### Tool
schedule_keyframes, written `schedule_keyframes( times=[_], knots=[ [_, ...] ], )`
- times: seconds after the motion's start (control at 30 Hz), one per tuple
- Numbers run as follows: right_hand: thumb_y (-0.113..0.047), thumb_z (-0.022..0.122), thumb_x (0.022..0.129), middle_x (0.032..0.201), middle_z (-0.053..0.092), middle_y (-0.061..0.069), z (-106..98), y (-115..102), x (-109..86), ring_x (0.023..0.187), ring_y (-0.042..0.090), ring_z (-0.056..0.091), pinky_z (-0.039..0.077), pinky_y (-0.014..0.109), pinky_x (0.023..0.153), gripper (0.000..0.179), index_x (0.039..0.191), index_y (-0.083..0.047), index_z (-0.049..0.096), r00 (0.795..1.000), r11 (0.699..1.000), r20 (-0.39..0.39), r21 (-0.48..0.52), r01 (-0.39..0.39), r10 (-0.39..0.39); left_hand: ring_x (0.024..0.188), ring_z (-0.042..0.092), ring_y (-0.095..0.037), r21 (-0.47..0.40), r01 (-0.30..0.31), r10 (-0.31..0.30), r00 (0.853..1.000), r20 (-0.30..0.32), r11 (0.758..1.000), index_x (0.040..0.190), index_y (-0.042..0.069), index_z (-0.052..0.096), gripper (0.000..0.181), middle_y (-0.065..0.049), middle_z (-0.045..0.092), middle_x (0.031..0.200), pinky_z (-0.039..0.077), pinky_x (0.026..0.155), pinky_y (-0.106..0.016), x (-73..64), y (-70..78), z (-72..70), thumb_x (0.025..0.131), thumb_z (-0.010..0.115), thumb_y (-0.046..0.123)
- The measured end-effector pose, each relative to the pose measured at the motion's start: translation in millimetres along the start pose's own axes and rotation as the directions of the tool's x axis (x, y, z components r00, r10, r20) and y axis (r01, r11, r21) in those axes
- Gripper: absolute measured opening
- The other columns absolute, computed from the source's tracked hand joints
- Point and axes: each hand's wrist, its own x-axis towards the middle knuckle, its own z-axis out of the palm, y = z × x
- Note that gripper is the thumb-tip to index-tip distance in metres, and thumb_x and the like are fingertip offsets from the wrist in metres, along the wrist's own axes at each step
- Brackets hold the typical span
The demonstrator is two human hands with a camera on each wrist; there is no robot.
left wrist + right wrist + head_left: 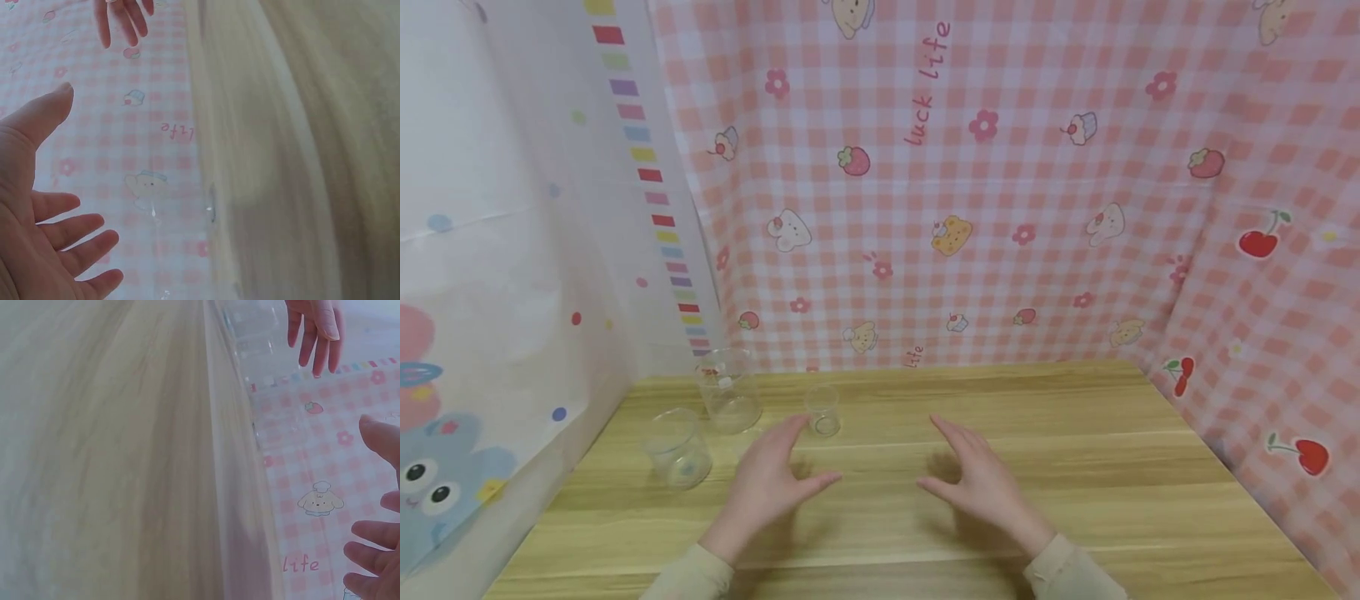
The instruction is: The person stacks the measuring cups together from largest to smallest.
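Both hands hover over the wooden table with thumbs spread from the fingers and hold nothing. My left hand [769, 475] is nearest a small clear glass cup [823, 417], its fingertips close to that cup's left side in the head view. Left of this hand stand a tall clear glass beaker [730, 400] and a shorter, wide clear glass beaker [679, 454]. My right hand [981, 479] is over the table's middle right, palm facing the left hand. In the left wrist view the left hand [44, 206] has relaxed, slightly bent fingers; the right wrist view shows the right hand [378, 525] likewise.
The wood-grain table [1112, 467] reaches back to a pink checked cloth [1022, 183] hanging behind it. A similar cloth with cherries hangs along the right side. To the left, a white cloth [497, 275] with coloured dots borders the table.
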Motion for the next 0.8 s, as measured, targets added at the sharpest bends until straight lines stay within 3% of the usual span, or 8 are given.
schedule_keyframes(
  times=[0.33,0.5,0.63,0.8],
  knots=[
    [-0.033,0.082,0.081,0.143,0.051,0.014,4,-6,4.8,0.131,0.036,0.046,0.038,0.057,0.107,0.084,0.149,-0.006,0.041,0.998,0.997,-0.067,0.079,0.023,-0.018,0.118,0.056,-0.041,-0.011,0.039,-0.040,0.999,-0.032,0.999,0.134,-0.004,0.055,0.086,-0.023,0.060,0.130,0.045,0.100,-0.055,7.1,-6.3,-12.3,0.072,0.085,0.048],
    [-0.032,0.082,0.082,0.141,0.054,0.012,8,-8,8.9,0.129,0.034,0.048,0.038,0.056,0.107,0.081,0.148,-0.006,0.042,0.996,0.989,-0.088,0.148,0.004,0.009,0.116,0.057,-0.041,-0.044,0.098,-0.099,0.995,-0.029,0.994,0.134,-0.005,0.055,0.083,-0.023,0.061,0.127,0.047,0.097,-0.055,12.2,-10.4,-19.2,0.074,0.086,0.043],
    [-0.028,0.082,0.082,0.138,0.056,0.010,12,-9,13.3,0.128,0.031,0.050,0.040,0.054,0.106,0.079,0.147,-0.007,0.043,0.993,0.975,-0.115,0.221,-0.003,0.029,0.115,0.059,-0.039,-0.113,0.168,-0.172,0.985,-0.021,0.979,0.136,-0.003,0.053,0.082,-0.022,0.061,0.128,0.050,0.092,-0.054,16.0,-14.3,-24.5,0.075,0.086,0.040],
    [-0.020,0.082,0.083,0.135,0.058,0.015,17,-10,17.8,0.125,0.031,0.053,0.042,0.049,0.106,0.075,0.145,-0.002,0.044,0.990,0.942,-0.139,0.336,0.016,0.033,0.121,0.055,-0.039,-0.202,0.249,-0.253,0.968,0.008,0.947,0.140,-0.002,0.049,0.084,-0.023,0.056,0.135,0.047,0.097,-0.055,18.7,-20.4,-31.7,0.076,0.085,0.040]
  ],
)
